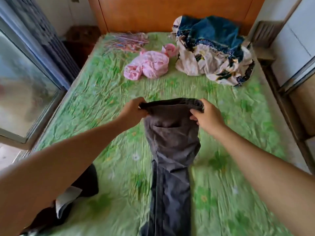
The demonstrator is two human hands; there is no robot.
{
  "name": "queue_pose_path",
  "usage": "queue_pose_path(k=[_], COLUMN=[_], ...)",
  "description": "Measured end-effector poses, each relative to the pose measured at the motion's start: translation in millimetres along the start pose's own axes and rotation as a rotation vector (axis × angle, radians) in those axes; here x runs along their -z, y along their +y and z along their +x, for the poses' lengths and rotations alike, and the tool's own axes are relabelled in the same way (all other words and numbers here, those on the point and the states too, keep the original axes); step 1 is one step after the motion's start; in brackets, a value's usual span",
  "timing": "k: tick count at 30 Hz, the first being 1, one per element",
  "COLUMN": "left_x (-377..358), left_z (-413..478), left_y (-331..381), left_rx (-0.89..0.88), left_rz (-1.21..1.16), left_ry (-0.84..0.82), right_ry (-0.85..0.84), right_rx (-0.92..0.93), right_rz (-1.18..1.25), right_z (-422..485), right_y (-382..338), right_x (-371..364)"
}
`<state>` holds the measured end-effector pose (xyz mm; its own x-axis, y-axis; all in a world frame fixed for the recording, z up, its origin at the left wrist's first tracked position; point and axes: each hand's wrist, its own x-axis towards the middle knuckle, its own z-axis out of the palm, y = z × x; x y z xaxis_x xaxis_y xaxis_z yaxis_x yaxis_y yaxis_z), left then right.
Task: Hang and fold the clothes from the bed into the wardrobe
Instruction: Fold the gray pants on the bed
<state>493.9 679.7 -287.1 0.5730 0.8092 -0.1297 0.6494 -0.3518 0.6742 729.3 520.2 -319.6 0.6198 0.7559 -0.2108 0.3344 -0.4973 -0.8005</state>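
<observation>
We have the dark grey trousers by the waistband, which sits just below the middle of the frame, with the legs trailing over the green bed toward the bottom edge. To fold them well, we judge that we should draw the waistband taut and level and lay one leg squarely on the other so the seams meet. Then we would smooth the cloth flat on the bed before doubling it (the legs look twisted and bunched below the pocket, so a shake first would help). The left hand pinches the waistband's left end, fingers curled round it. The right hand grips the right end likewise, so the trousers hang between and below both hands. Farther up the frame lie a pink garment, a blue and cream heap at upper right, and what look like hangers. A dark garment lies at lower left.
</observation>
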Motion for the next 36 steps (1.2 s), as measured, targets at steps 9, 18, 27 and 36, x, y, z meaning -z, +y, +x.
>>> queue_pose_path(k=[9, 18, 27, 36], left_x=[-81.4, -282.3, -328.5, -339.0], left_z=[104.3, -171.1, -266.8, -321.2], left_y=[-65.9, -233.9, -249.5, -256.7], left_rx=[0.128, 0.722, 0.797, 0.685], left_rz=[-0.063, -0.218, -0.447, -0.521], left_ry=[-0.003, -0.47, -0.459, -0.266], right_ry=[-0.045, -0.197, -0.105, -0.151], right_rx=[-0.103, -0.802, -0.828, -0.686], right_rz=[0.057, 0.113, 0.391, 0.507], right_z=[114.8, -135.6, -200.8, -246.7], right_y=[45.0, 315.3, 351.9, 358.7], right_x=[-51.5, -195.0, -243.5, -239.3])
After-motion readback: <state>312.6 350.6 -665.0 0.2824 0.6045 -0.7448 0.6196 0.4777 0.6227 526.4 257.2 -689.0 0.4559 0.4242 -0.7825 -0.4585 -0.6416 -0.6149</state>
